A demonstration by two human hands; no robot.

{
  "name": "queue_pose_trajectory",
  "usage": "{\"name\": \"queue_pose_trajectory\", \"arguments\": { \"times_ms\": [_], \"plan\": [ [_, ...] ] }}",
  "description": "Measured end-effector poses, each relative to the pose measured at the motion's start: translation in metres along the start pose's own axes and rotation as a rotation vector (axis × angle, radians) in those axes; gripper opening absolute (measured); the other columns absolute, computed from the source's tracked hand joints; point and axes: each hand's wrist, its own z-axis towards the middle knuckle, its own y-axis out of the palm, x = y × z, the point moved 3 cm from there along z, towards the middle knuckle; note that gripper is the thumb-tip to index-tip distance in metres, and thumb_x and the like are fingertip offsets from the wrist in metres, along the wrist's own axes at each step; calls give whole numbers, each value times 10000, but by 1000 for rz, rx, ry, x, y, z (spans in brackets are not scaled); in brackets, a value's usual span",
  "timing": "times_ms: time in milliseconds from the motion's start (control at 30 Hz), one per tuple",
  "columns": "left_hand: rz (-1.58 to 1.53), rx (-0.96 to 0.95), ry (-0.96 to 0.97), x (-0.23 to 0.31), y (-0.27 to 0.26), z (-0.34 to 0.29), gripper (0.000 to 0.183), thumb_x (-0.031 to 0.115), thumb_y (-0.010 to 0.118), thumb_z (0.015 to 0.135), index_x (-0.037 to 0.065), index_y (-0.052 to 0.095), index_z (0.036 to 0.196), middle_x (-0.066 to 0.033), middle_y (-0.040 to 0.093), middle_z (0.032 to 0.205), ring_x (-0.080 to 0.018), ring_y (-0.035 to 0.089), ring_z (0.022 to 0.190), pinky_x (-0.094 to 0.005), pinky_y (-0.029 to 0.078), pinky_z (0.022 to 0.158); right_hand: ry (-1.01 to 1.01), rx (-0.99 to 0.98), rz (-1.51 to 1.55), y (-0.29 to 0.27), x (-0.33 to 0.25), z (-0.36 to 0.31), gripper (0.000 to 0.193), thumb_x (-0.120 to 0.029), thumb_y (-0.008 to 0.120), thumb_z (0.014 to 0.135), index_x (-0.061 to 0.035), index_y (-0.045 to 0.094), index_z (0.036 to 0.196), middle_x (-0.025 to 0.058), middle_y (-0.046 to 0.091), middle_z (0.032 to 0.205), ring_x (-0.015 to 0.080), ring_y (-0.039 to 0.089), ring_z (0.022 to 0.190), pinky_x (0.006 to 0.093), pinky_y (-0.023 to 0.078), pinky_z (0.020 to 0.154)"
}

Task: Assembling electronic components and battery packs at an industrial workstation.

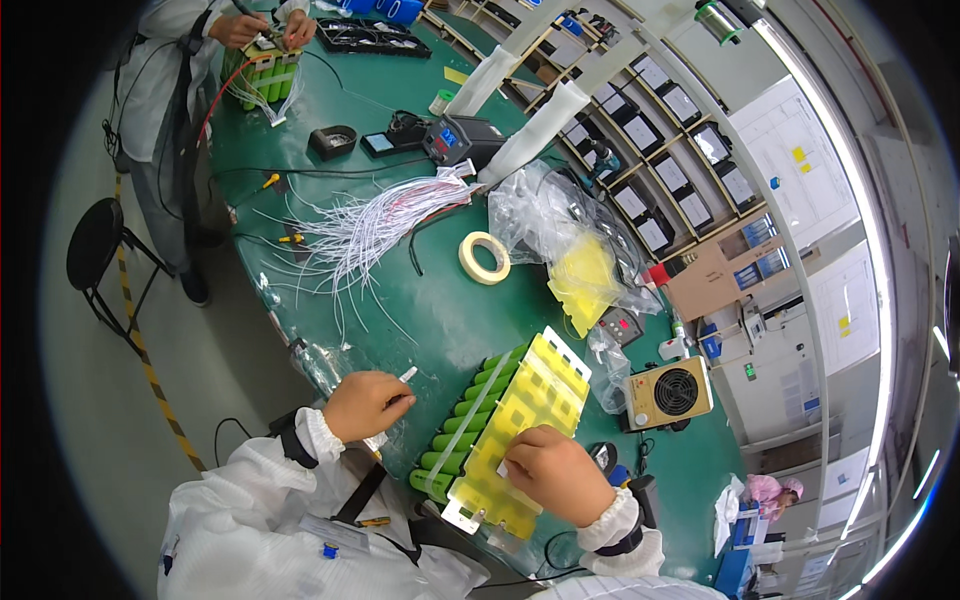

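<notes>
A battery pack of green cylindrical cells [468, 425] lies on the table in front of me, bound by clear straps. A yellow sheet [520, 420] with cut-outs covers its upper face, and metal tabs [462, 515] stick out at the near end. My right hand [555, 472] rests over this sheet, fingers pinched at a small white piece [503, 468]. Left of the pack, my left hand [366, 406] is held above the table edge with its fingers curled closed. Beside those fingers shows a small white tip [408, 374]; whether they grip it is unclear.
Beyond the pack are a tape roll [484, 258], a bundle of white wires [390, 225], clear plastic bags [540, 215] and yellow sheets [583, 280]. A boxy fan [668, 394] stands to the right. Far left, another person's hands [262, 30] work on a similar pack [265, 75].
</notes>
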Motion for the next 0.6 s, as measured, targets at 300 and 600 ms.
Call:
{"name": "queue_pose_trajectory", "arguments": {
  "times_ms": [300, 600],
  "plan": [
    [-37, -17, 1, -2, 1, -1, 145, 179, 680, 858, 38, 706, 833, -106, 659, 724, -293, 638, 651, -397, 503, 619, 9, -2, 124, 2, 5, -3, 137, -114, 742, 804, -21, 720, 902, 85, 674, 952, 280, 637, 912, 378, 536, 802],
    [-46, -6, 12, -1, 1, 1, 146, 176, 681, 856, 36, 707, 825, -106, 658, 719, -284, 639, 647, -391, 501, 605, 8, 9, 183, -1, -1, -8, 165, -97, 706, 817, -3, 709, 952, 117, 659, 1012, 301, 623, 971, 382, 532, 840]
  ]
}}
